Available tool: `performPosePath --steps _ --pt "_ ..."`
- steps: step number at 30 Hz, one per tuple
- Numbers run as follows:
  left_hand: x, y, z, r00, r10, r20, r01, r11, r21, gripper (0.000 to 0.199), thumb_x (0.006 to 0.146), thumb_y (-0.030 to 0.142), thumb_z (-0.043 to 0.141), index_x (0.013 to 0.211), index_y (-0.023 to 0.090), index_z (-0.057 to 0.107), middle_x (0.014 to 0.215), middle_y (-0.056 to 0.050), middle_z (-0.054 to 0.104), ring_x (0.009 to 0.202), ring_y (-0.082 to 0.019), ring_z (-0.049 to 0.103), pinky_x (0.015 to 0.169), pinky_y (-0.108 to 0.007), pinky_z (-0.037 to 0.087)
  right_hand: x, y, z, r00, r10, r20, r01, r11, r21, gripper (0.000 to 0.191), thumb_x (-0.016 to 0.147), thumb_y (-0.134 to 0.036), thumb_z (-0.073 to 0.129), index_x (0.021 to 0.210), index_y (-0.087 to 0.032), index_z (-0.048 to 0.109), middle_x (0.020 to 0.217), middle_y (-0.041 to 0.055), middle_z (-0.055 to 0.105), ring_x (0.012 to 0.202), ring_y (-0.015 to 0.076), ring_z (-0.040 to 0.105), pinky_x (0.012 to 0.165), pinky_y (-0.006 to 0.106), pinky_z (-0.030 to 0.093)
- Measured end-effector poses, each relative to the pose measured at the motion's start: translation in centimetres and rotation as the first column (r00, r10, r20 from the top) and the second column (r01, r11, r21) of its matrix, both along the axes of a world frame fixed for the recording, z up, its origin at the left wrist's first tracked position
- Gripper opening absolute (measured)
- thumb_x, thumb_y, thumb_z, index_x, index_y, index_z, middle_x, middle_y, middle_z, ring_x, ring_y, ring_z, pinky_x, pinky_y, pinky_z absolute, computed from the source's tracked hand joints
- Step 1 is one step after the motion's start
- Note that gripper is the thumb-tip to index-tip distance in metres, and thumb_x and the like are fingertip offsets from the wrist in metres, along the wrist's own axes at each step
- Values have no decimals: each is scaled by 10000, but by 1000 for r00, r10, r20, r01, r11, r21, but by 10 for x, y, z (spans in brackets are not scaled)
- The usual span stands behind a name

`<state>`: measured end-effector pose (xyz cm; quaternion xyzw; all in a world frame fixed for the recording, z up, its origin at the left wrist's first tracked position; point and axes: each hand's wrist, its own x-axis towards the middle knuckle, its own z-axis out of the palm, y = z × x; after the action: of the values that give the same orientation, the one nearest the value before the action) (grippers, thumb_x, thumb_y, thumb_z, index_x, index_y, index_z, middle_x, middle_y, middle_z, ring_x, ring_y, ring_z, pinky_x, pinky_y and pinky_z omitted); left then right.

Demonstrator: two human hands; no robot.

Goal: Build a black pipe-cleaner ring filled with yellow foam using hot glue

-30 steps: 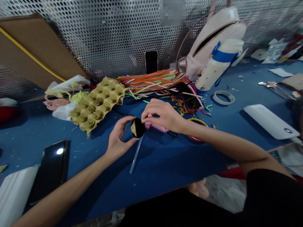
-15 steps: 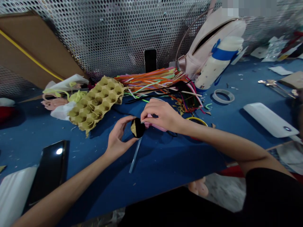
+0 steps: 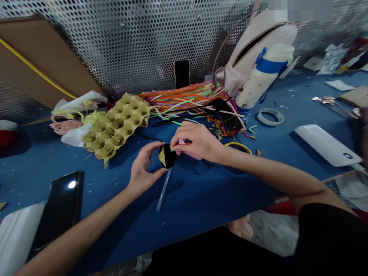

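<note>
1. Black round piece with a tan patch (image 3: pixel 167 156), pinched by the left hand (image 3: pixel 143 171), fingers and thumb curved around its edge.
2. Right hand (image 3: pixel 198 142), fingers curled closed over a pink plastic object (image 3: pixel 187 155), just beside the black piece.
3. Pale translucent rod (image 3: pixel 163 190), lying just below the black piece on the blue tabletop (image 3: pixel 201 191).
4. Cardboard egg tray (image 3: pixel 116 126) and bundled coloured strips (image 3: pixel 184 97).
5. Upright phone (image 3: pixel 182 74) against a perforated metal sheet (image 3: pixel 123 50).

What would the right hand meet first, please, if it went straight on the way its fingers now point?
Probably the black round piece in the left hand, just beyond the fingertips of the right hand; depth is unclear; they may touch.
</note>
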<state>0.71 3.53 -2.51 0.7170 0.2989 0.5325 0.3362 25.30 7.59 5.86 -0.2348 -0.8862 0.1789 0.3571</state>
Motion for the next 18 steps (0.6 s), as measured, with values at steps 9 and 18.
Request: performPosePath --steps 9,18 --pt "1 -2 2 999 8 -31 -7 999 53 720 755 119 874 1410 259 610 1374 -116 667 1348 -283 636 1227 -475 482 1 -3 1 998 -41 -39 40 999 -18 124 912 -215 812 865 -191 700 837 -7 707 827 163 569 786 296 419" --pt "0 -4 3 998 32 -47 -29 998 55 703 761 119 871 1400 263 617 1392 -130 655 1359 -315 618 1221 -532 471 1 -4 -1 999 19 -45 -17 999 37 128 994 -240 719 874 -197 728 879 17 739 809 166 599 830 338 424"
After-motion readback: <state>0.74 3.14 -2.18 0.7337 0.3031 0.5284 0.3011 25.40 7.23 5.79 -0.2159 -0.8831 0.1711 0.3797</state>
